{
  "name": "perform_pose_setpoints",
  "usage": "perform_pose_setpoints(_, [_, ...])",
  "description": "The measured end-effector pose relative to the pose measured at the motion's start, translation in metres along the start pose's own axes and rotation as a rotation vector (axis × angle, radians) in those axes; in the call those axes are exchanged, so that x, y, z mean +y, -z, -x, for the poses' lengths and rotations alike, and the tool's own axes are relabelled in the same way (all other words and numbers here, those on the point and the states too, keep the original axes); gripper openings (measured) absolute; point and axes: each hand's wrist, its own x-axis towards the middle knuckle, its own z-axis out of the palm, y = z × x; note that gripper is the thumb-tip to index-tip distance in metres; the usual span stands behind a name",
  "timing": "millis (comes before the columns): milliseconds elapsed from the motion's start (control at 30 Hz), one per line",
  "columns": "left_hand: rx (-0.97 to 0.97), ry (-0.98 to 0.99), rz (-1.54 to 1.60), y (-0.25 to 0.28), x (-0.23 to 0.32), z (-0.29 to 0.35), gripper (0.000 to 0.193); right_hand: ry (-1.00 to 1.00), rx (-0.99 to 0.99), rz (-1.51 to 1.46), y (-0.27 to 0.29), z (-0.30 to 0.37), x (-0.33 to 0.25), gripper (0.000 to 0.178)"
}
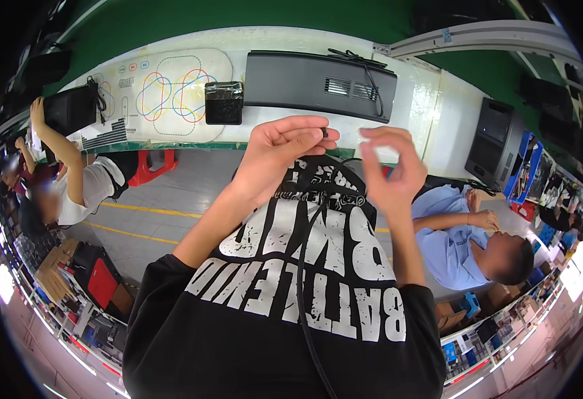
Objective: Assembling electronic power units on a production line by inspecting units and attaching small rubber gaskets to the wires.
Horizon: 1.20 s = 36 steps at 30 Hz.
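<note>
In front of my chest, my left hand [285, 149] pinches a small black piece [325, 132] between thumb and fingertips. The piece is too small to name. To its right is my right hand [394, 163], raised with its fingers curled. Motion smears those fingers, so whether they hold anything does not show. Beyond my hands, a long dark grey casing [291, 83] with vent slots lies on the white bench [418, 100]. A black cable [373, 83] rests over its right end. Left of the casing stands a small black open-topped box [223, 106], nearest to my left hand.
A pale mat [132, 76] with coloured loops covers the bench's left part. At left, a co-worker [95, 189] reaches to a black device [72, 110]. Another co-worker [454, 226] in light blue sits at right, near a second dark casing [490, 139] and a blue bin [521, 166].
</note>
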Motion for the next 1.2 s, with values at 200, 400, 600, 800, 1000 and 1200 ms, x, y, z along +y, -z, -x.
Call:
perform_pose_setpoints(200, [0.032,0.005,-0.106,-0.004,-0.01,-0.006,0.025,0.292,-0.045,0.291,-0.02,0.0,-0.004,0.024])
perform_pose_setpoints(400, [0.049,0.098,-0.149,-0.003,-0.022,-0.009,0.024,0.375,-0.032,0.429,-0.026,0.022,0.007,0.025])
perform_pose_setpoints(600, [0.113,0.091,-0.229,0.02,-0.038,-0.025,0.024,0.137,-0.016,0.468,-0.01,0.029,0.07,0.027])
perform_pose_setpoints(800, [0.115,0.089,-0.271,0.041,-0.038,-0.027,0.025,0.318,-0.168,0.75,0.008,0.019,0.17,0.018])
perform_pose_setpoints(1000, [0.152,0.086,-0.211,0.046,-0.035,-0.024,0.024,0.413,-0.318,0.784,0.008,0.016,0.179,0.013])
perform_pose_setpoints(1200, [0.144,0.106,-0.155,0.051,-0.037,-0.022,0.025,0.432,-0.378,0.75,0.013,0.018,0.185,0.013])
